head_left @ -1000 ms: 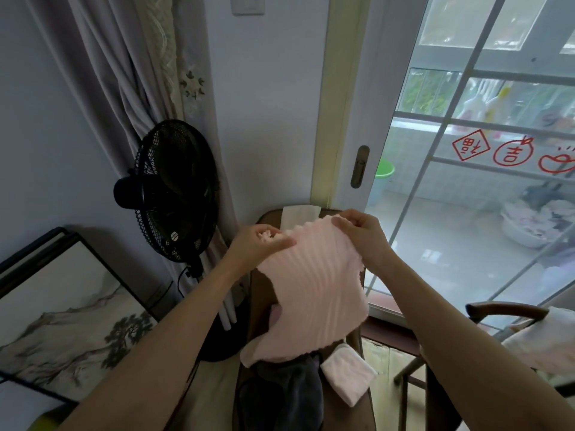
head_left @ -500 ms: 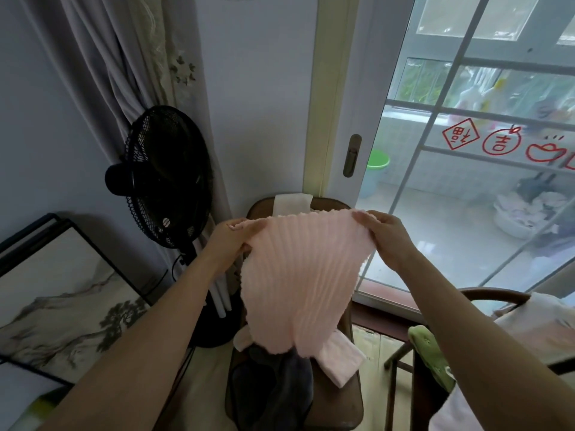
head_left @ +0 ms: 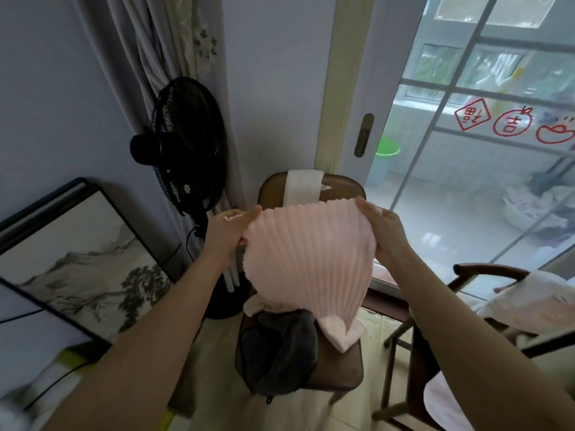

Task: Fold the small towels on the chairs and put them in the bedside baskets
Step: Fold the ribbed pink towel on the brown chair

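A pink ribbed small towel (head_left: 306, 259) hangs spread in the air above a brown chair (head_left: 339, 373). My left hand (head_left: 228, 230) grips its upper left corner and my right hand (head_left: 384, 231) grips its upper right corner. On the chair seat lie a dark grey towel (head_left: 280, 356) and a pale pink towel (head_left: 340, 334). A white towel (head_left: 303, 188) is draped over the chair's backrest. At the right, a second dark wooden chair (head_left: 485, 272) carries a light pink towel (head_left: 538, 303). No basket is in view.
A black standing fan (head_left: 186, 144) stands left of the chair by grey curtains (head_left: 146, 51). A framed ink painting (head_left: 84, 259) leans against the left wall. A glass sliding door (head_left: 460, 157) with red stickers fills the right; a green bucket (head_left: 387, 152) sits beyond it.
My hands have spread apart, stretching the pink towel wider. The view has tilted down, showing more of the chair seat and the floor.
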Action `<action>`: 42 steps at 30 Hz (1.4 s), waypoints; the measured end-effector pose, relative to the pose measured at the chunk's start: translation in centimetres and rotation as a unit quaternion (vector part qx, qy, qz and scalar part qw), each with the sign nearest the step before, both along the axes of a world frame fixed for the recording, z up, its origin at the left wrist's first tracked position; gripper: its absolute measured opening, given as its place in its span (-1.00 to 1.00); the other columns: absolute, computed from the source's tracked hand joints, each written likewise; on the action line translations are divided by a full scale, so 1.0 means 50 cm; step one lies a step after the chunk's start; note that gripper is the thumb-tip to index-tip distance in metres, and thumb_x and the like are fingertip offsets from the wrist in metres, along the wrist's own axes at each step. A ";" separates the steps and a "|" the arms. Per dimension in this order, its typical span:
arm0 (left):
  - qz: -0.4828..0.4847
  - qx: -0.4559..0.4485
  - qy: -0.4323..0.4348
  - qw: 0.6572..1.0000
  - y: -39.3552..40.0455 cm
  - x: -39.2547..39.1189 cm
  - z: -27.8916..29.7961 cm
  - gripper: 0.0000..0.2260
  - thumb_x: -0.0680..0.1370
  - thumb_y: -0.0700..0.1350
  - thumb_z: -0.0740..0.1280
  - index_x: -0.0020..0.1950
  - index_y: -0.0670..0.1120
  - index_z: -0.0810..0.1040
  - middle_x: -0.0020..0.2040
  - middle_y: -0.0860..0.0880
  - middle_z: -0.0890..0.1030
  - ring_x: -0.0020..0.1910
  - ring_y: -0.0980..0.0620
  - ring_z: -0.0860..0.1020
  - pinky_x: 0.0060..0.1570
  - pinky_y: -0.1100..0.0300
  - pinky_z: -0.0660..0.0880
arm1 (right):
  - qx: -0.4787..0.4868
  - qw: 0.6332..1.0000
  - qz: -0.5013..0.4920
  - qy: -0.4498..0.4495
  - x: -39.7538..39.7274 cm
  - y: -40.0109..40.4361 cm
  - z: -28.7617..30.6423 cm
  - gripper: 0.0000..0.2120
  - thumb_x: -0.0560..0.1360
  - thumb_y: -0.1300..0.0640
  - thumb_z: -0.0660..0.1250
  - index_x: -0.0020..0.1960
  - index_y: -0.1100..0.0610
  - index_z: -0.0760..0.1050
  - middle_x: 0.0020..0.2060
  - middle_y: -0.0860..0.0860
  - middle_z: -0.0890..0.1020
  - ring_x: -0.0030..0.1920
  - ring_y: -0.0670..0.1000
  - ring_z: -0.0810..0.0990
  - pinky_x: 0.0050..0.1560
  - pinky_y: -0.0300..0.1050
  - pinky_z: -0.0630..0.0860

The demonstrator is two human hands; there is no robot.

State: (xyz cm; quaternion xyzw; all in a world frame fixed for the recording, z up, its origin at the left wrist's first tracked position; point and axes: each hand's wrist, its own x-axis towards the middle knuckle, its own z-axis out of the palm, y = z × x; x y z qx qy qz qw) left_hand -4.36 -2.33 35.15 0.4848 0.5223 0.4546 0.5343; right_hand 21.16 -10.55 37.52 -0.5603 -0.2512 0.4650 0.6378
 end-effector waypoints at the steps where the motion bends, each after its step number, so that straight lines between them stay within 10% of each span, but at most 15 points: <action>1: -0.004 0.003 0.002 1.000 -0.015 -0.010 -0.003 -0.65 0.49 -0.04 0.45 -0.43 -0.08 0.42 -0.51 0.05 0.46 -0.48 0.13 0.40 -0.48 0.33 0.36 | -0.002 1.000 -0.001 -0.005 -0.015 -0.018 -0.004 -0.84 0.51 0.10 0.42 -0.03 0.21 0.63 -0.21 0.03 0.71 -0.23 -0.06 0.68 -0.27 -0.26 0.57; 17: 0.011 -0.038 0.104 0.994 -0.090 -0.047 -0.090 -0.77 0.42 -0.01 0.51 -0.28 -0.12 0.59 -0.29 0.00 0.60 -0.32 0.13 0.51 -0.34 0.28 0.41 | -0.094 0.992 -0.077 -0.018 -0.079 -0.147 -0.132 -0.70 0.46 0.03 0.47 0.05 0.24 0.64 -0.11 0.10 0.71 -0.10 0.06 0.69 -0.15 -0.12 0.58; 29: 0.005 -0.077 0.115 0.990 0.132 0.125 -0.227 -0.71 0.47 -0.05 0.48 0.09 -0.20 0.62 -0.03 -0.07 0.64 -0.20 0.11 0.60 -0.10 0.12 0.63 | -0.156 0.983 -0.074 -0.060 0.102 0.100 -0.277 -0.81 0.43 -0.05 0.48 -0.17 0.07 0.66 -0.15 0.04 0.65 -0.06 0.07 0.62 0.04 0.04 0.61; 42: 0.021 -0.099 0.184 0.978 0.373 0.243 -0.411 -0.83 0.53 0.00 0.40 0.04 -0.06 0.62 -0.05 0.03 0.61 -0.08 0.11 0.53 -0.12 0.26 0.46 | -0.226 0.965 -0.010 -0.130 0.226 0.375 -0.476 -0.77 0.57 -0.03 0.31 0.11 0.08 0.62 -0.03 -0.08 0.60 0.15 0.06 0.54 0.22 0.14 0.52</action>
